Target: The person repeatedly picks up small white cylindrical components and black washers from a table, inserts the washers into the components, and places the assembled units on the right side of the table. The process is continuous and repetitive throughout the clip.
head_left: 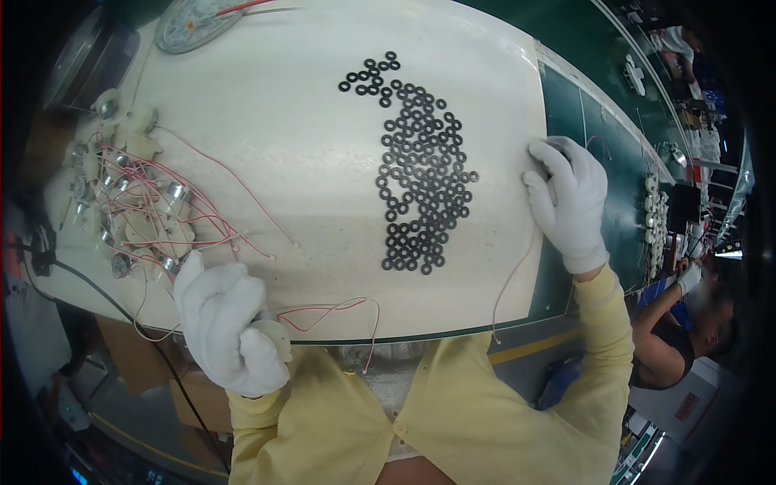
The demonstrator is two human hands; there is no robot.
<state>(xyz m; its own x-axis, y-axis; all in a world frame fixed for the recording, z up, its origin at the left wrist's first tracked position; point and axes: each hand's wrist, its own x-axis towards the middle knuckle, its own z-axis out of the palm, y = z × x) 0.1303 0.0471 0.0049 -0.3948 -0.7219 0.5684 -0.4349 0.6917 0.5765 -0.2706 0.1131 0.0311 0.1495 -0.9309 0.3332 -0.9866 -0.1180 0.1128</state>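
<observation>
In the head view, your left hand [226, 323] is closed around a cream part [276, 340] at the surface's [291, 121] near edge; keep the leads [326, 307] beside it slack. Your right hand [568, 194] is curled; its grip I cannot tell.

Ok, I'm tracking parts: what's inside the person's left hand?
A pale rounded part shows at the edge of the gloved left hand; anything else inside is covered.

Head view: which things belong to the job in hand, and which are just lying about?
Likely in use:
left hand, holding a pale part
right hand
wired parts, piled
black rings, probably

Likely just lying about:
round dish
cardboard boxes
</observation>
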